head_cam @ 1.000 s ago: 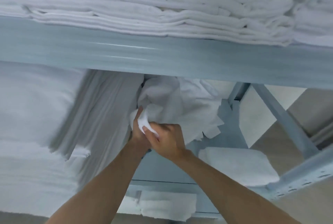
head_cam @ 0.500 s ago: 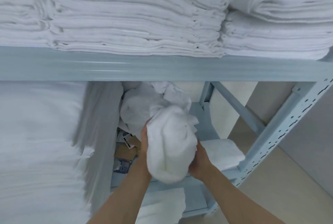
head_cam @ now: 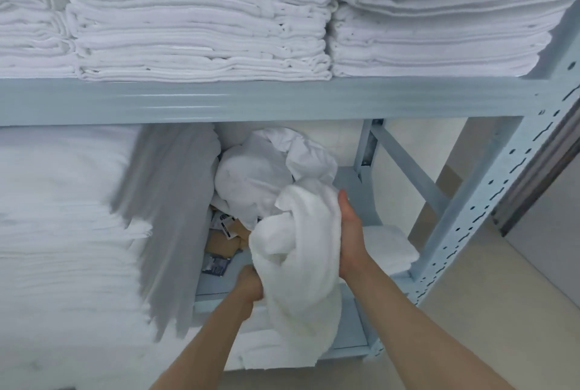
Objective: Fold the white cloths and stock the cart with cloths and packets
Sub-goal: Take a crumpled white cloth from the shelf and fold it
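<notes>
Between two levels of a pale blue metal rack [head_cam: 470,220], viewed from the head camera: a bunched white cloth [head_cam: 301,251] lifted clear in front of the middle shelf [head_cam: 348,182], held by both hands. Left hand [head_cam: 251,284] closed in a fist on the lower left edge of the cloth, fingers hidden in the folds. Right hand [head_cam: 350,232] pressed along the right flank of the cloth, thumb up, palm against the fabric, fingers wrapped behind it and out of sight. Lower end of the cloth hung loose past both wrists, in front of the shelf edge.

Behind and above the held cloth: a crumpled heap of white cloths [head_cam: 266,170] lying unfolded on the middle shelf. Just left of the heap's base: several small packets [head_cam: 224,223] and pieces of brown card, plus one dark printed packet [head_cam: 216,265] flat on the shelf near the left hand. Left of these: a tall stack of white linen [head_cam: 62,217], its near corner blurred grey.

On the top shelf, above the front beam [head_cam: 251,101]: three neat stacks of folded white towels [head_cam: 201,22], side by side and touching. Lower right, beside the right forearm: one folded white towel [head_cam: 389,245] on a lower shelf, near the perforated upright [head_cam: 489,195].
</notes>
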{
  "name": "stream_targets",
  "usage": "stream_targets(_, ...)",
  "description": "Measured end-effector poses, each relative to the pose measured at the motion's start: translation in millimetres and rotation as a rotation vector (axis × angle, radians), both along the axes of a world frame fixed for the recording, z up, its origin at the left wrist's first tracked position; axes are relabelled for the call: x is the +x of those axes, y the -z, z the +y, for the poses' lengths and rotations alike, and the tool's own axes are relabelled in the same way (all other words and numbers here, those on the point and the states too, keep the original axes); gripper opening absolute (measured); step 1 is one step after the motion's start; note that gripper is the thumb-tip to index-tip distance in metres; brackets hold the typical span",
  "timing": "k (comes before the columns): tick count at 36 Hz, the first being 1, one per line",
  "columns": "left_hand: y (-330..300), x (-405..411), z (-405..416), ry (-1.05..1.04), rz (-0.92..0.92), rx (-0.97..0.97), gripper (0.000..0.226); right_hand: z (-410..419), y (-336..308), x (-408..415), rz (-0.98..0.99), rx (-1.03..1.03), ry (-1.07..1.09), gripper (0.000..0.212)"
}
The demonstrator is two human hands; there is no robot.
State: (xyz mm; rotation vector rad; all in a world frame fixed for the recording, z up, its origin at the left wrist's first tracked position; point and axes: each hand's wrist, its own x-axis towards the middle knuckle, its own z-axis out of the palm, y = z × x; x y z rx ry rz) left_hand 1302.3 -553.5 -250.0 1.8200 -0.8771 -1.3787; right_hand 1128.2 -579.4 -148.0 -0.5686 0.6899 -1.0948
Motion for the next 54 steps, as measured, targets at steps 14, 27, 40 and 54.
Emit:
stream_targets(14, -96.8, -139.3, 79.1, -0.457, -0.039, -0.602, 0.026, 54.7, -14.6, -105.7, -0.065, -0.059, -0.256, 0.075)
stream_targets(27, -145.9, -184.6, 167.8, -0.272, 0.218, -0.521, 0.049, 123.9, -24.0, -123.5, -0.042, -0.075, -0.426, 0.076)
stream_targets(40, -137.3, -215.4, 255.5, -0.475, 0.158, -0.644, 0.030, 191.8, -28.4, -149.4, 0.208, -0.168, -0.336, 0.077)
stream_targets(54, -125.6, -217.7, 376.9, -0.710, 0.834, -0.548, 0.054, 332.8, 34.8, -160.2, 0.276, 0.328, -0.410, 0.026)
